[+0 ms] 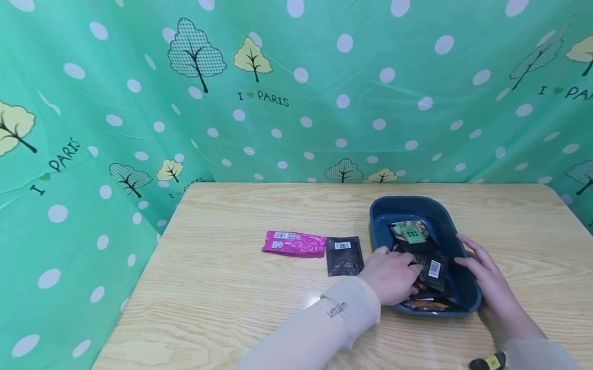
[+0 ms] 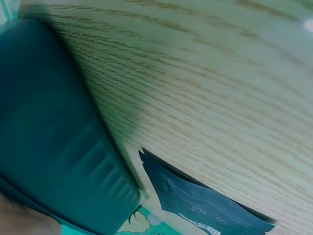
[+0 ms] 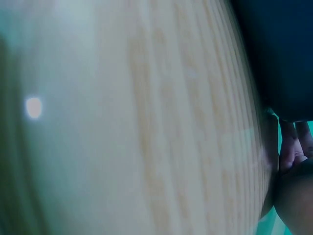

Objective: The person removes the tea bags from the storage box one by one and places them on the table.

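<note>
A dark blue plastic basket (image 1: 427,203) holds several packets and stands right of the table's middle. My left hand (image 1: 391,274) reaches over its left wall, with fingers among the packets; their tips are partly hidden and I cannot tell if they pinch one. Near those fingers lies a black packet (image 1: 433,271) with a white barcode label. Behind it is a packet with a green label (image 1: 412,234). My right hand (image 1: 488,279) rests against the basket's right side, fingers extended at the rim. In the right wrist view, fingers (image 3: 287,142) show beside the dark basket wall (image 3: 279,58).
Left of the basket, a black sachet (image 1: 344,257) lies flat on the wooden table (image 1: 212,303), beside a pink packet (image 1: 294,244). A black device with a yellow patch (image 1: 488,369) is at the right wrist. A green patterned curtain (image 1: 279,134) hangs behind the table.
</note>
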A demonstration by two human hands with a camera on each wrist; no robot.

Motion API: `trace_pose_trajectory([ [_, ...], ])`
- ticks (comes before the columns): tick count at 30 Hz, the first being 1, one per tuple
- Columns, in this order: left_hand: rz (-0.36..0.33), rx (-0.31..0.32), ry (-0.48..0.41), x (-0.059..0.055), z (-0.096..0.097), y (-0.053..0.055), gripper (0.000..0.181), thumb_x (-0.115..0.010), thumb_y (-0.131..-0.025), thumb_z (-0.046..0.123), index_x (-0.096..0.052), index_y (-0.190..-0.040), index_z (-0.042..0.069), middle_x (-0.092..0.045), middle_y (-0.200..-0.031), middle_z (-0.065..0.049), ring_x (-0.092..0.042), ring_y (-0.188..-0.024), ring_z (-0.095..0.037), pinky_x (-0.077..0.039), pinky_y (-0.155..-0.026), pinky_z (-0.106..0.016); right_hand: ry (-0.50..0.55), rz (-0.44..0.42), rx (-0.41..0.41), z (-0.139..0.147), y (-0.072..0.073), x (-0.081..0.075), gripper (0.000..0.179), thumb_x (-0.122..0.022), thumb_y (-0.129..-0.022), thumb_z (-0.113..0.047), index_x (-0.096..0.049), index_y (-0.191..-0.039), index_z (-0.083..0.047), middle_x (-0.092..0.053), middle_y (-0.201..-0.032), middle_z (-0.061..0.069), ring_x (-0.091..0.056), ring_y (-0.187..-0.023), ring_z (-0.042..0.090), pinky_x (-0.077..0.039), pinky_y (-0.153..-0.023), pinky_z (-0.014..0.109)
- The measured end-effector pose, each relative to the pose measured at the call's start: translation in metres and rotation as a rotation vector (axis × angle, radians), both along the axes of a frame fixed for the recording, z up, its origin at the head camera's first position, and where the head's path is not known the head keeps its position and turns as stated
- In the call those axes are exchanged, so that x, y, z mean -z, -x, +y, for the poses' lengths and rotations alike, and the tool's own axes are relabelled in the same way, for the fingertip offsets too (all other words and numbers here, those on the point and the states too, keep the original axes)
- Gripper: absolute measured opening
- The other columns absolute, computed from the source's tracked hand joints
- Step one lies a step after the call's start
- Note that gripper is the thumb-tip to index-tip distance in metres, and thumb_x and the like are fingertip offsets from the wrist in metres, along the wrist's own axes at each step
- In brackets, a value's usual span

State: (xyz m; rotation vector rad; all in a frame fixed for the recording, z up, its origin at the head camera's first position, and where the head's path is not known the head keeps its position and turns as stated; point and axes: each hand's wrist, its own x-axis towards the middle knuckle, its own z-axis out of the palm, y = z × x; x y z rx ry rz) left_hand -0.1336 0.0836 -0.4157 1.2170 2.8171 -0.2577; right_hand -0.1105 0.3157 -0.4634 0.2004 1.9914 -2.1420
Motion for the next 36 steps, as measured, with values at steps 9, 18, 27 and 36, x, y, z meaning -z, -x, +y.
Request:
trace_pose_trajectory([
  [9, 0.009, -0.008, 0.011, 0.0018, 0.0019, 0.0014, 0.045, -0.054, -0.094, 0.06, -0.056, -0.135, 0.04, -0.056, -0.134, 0.018, -0.054, -0.119, -0.004, -0.036, -0.081, -0.021, 0.033, -0.007, 0.003, 0.0007, -0.0001, 0.001, 0.052, -0.044, -0.106, -0.022, -0.028, -0.152, -0.04, -0.04, -0.121, -0.018, -0.065, -0.095, -0.003, -0.058, -0.076, 0.024],
  [18, 0.019, -0.017, -0.017, 0.0015, 0.001, 0.0011, 0.043, -0.061, -0.091, 0.058, -0.059, -0.129, 0.039, -0.061, -0.129, 0.018, -0.056, -0.112, -0.004, -0.036, -0.079, -0.021, 0.0, -0.014, 0.003, 0.0004, 0.0, 0.0015, 0.053, -0.046, -0.105, -0.025, -0.028, -0.153, -0.041, -0.039, -0.123, -0.018, -0.063, -0.096, -0.005, -0.057, -0.077, 0.023],
  [27, 0.046, -0.01, -0.036, 0.0029, -0.0002, 0.0012, 0.039, -0.064, -0.091, 0.055, -0.061, -0.126, 0.038, -0.063, -0.123, 0.017, -0.056, -0.108, -0.005, -0.037, -0.079, -0.021, -0.003, -0.022, 0.018, 0.0002, 0.001, 0.0018, 0.055, -0.049, -0.105, -0.026, -0.027, -0.153, -0.04, -0.04, -0.122, -0.017, -0.061, -0.096, -0.006, -0.057, -0.077, 0.023],
  [36, 0.016, -0.005, -0.059, 0.002, -0.002, 0.0022, 0.035, -0.062, -0.092, 0.055, -0.064, -0.123, 0.039, -0.065, -0.12, 0.019, -0.056, -0.105, -0.004, -0.035, -0.076, -0.02, -0.017, -0.036, 0.013, 0.0004, 0.0021, 0.0006, 0.056, -0.048, -0.105, -0.028, -0.025, -0.154, -0.04, -0.04, -0.125, -0.015, -0.06, -0.096, -0.007, -0.056, -0.078, 0.022],
])
